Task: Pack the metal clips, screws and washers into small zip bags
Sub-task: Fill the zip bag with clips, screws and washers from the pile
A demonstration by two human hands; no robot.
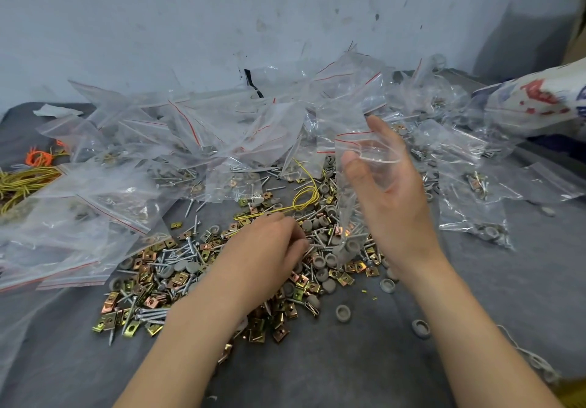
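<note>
Where the right hand grips, the bag hangs.

Stained blue-grey wall behind grey counter; yellow wire loop at centre; yellow wire bundle and orange ties at left; printed sack at right.

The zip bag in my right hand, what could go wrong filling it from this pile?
Screw points in the pile could pierce the thin zip bag that the right hand holds. The yellow wire lies among the parts by the left hand and might get scooped in. Some grey washers lie apart from the heap; more may roll away.
</note>
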